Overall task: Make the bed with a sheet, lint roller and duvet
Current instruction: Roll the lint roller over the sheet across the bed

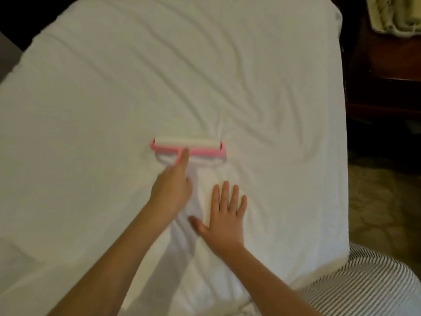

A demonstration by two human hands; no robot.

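Note:
A white sheet (159,76) covers the whole bed, creased with long folds across its middle. On it lies a wide pink lint roller (189,145) with a white roll. My left hand (173,185) grips the roller's pink handle, its forefinger stretched along the handle toward the roll. My right hand (224,215) lies flat on the sheet just right of the left hand, fingers straight and spread, pressing the cloth down.
A dark wooden bedside stand (382,65) is beyond the bed's right edge, with a pale bundle of cloth (394,14) on top. Patterned floor (385,201) runs along the right. Striped black-and-white fabric (369,286) fills the lower right corner.

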